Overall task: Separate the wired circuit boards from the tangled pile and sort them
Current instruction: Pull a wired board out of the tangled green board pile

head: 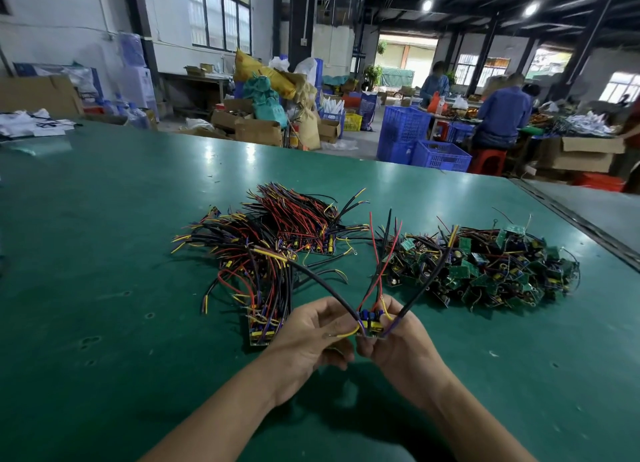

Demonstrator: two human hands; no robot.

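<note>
My left hand (311,330) and right hand (398,337) pinched one wired circuit board (371,321) between them. The fingers were curled on its opposite edges, and I held it just above the table (104,254) so its leads could spread. Two black sleeved cables (322,281) and the red wires (381,271) fanned upward, which I judged let me check that nothing was caught. The tangled pile (485,267) lay at two o'clock from my hands, its green boards jumbled. At eleven o'clock lay the sorted boards (298,226), wires combed one way. The nearest stack (266,309) sat just beside my left hand, likely this board's destination.
</note>
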